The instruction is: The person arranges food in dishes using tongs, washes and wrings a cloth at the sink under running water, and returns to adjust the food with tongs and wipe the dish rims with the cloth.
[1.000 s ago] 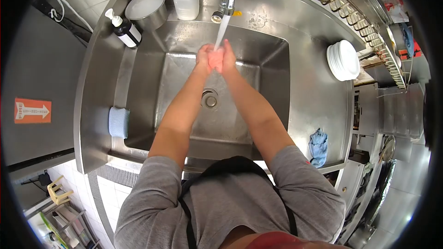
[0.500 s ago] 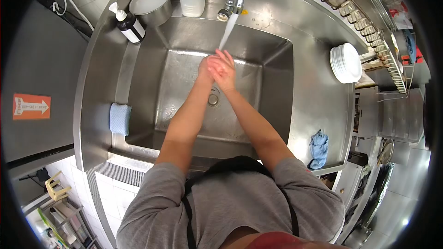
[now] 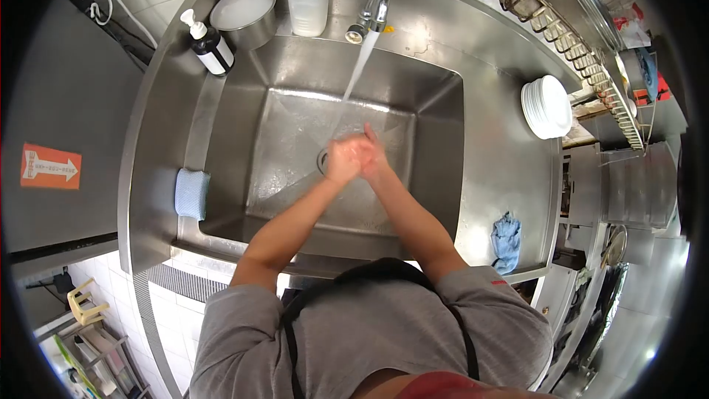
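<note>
Streaming down, water (image 3: 359, 69) passes just beyond the two-handed grip (image 3: 357, 159).

Behind the sink (image 3: 292, 137), near the middle of its back edge: tap (image 3: 382, 1), sending a stream of water (image 3: 360, 66) into the sink. Behind the sink's left half: bottle (image 3: 308, 6), then pot (image 3: 260, 35) nearer its back left corner. At that corner: soap dispenser (image 3: 213, 52). Beside the sink's left edge, towards the front: sponge (image 3: 191, 194). On the counter (image 3: 502, 162) right of the sink: plates (image 3: 548, 107) at the back, cloth (image 3: 507, 242) at the front. Past the sink's back right corner: rack (image 3: 572, 44). Over the middle of the sink: left hand (image 3: 346, 159) touching right hand (image 3: 372, 159), drain (image 3: 322, 161) partly hidden beside the left hand.
</note>
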`<state>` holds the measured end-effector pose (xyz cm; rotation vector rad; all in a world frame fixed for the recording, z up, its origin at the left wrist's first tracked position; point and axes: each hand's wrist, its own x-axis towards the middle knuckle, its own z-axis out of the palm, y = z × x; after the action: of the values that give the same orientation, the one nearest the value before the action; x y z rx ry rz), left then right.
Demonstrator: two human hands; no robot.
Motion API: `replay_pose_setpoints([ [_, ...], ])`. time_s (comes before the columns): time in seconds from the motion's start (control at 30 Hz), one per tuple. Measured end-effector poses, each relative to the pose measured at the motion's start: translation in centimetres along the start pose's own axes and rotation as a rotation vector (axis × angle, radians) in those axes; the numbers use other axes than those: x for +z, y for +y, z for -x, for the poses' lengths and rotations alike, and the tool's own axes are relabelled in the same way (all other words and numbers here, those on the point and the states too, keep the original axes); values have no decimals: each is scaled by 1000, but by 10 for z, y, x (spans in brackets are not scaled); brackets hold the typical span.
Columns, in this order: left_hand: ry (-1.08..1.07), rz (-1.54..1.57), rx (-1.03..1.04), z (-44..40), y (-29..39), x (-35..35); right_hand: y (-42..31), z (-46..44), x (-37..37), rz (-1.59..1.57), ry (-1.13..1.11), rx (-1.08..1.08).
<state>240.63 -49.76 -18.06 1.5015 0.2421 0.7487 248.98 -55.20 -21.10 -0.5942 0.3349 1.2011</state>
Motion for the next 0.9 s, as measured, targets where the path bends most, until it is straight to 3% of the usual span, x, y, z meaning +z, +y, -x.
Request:
replay_pose_setpoints([
  [0.07, -204, -251, 222, 23, 8, -4, 8, -8, -43, 15, -269, 252],
  [0.1, -339, -377, 432, 29, 15, -5, 11, -2, -50, 11, -399, 406],
  [0.13, -476, -504, 645, 34, 22, -5, 12, 12, -47, 146, -337, 474],
  [0.17, -671, -208, 467, 45, 19, -1, 12, 34, -32, 283, -272, 538],
  [0.23, -937, -116, 477, 57, 27, 5, 15, 56, -10, 638, -136, 596],
  [0.3, -1078, -532, 869, 67, 40, 12, 19, 66, -1, 1064, 21, 577],
  [0.4, -1243, -653, 890, 82, 16, 28, 22, 58, -25, 1265, -168, 603],
  [0.5, -1186, -746, 948, 98, -16, 47, 25, 48, -46, 1619, -210, 542],
  [0.6, -848, -803, 800, 120, -57, 69, 29, 49, -54, 2105, -323, 137],
  [0.67, -907, -1060, 480, 102, -51, 66, 5, 33, -47, 1906, -108, 301],
  [0.7, -928, -1172, 308, 89, -43, 66, -21, 7, -67, 2109, -296, -146],
  [0.77, -960, -1052, 510, 46, -16, 40, -71, -18, -9, 2552, -60, -513],
  [0.8, -819, -1054, 394, 44, 4, 27, -92, -17, 39, 2617, 402, -643],
  [0.87, -516, -1044, 162, 40, 46, 4, -141, -33, 85, 2726, 377, -1229],
  [0.9, -442, -995, 47, 42, 64, -5, -152, -34, 108, 2837, 394, -1220],
])
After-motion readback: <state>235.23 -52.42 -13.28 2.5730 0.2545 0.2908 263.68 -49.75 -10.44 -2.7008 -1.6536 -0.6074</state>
